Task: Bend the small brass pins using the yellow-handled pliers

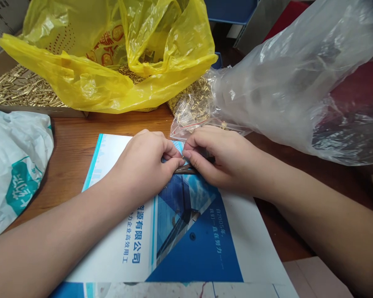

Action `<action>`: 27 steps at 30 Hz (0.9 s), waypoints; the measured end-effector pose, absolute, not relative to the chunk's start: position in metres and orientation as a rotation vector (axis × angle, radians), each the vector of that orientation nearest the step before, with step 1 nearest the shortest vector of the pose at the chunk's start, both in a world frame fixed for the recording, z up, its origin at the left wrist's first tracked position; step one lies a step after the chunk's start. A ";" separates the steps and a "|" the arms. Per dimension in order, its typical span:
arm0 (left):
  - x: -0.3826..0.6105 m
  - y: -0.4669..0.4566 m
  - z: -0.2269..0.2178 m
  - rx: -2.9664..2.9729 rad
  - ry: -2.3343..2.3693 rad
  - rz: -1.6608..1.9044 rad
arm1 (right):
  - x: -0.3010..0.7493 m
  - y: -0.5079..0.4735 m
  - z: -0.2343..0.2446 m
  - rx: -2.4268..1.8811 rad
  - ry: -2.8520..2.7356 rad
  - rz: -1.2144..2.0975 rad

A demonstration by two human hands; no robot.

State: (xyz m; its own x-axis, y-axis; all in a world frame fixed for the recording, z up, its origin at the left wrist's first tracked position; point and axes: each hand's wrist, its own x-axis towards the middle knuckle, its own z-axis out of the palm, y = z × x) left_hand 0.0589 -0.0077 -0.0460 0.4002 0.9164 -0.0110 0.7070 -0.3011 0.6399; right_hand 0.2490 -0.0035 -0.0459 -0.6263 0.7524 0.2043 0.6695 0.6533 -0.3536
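My left hand (151, 159) and my right hand (216, 159) meet over a printed blue-and-white sheet (174, 256). Thumb and forefinger of each are pinched together, the tips almost touching. A tiny shiny piece seems to sit between the fingertips, too small to make out. Just below them, a slim dark metal tool (186, 169) lies across the sheet, partly covered by my right hand; its kind cannot be told. Beyond my right hand, a clear zip bag (192, 107) holds many small brass-coloured pieces.
A yellow plastic bag (90, 89) with brass-coloured pieces stands at the back. At left are a cardboard box (71, 111) of thin brass-coloured pins and a white bag (15, 140). A large clear plastic bag (276, 95) fills the right. Wooden tabletop (71, 140) shows between them.
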 end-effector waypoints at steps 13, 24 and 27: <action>0.060 -0.008 -0.047 2.109 1.387 0.482 | 0.249 -0.003 -0.044 -1.159 -2.563 0.366; 0.059 -0.008 -0.047 2.098 1.355 0.507 | 0.247 -0.005 -0.044 -1.191 -2.555 0.342; 0.059 -0.008 -0.046 2.096 1.352 0.521 | 0.246 -0.005 -0.044 -1.190 -2.580 0.315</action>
State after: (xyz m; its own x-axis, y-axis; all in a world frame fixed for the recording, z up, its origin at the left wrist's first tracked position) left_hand 0.0588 -0.0078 -0.0464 0.4089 0.9125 0.0106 0.6840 -0.3141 0.6584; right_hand 0.2464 -0.0052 -0.0436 -0.6205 0.7672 0.1627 0.7055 0.6367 -0.3113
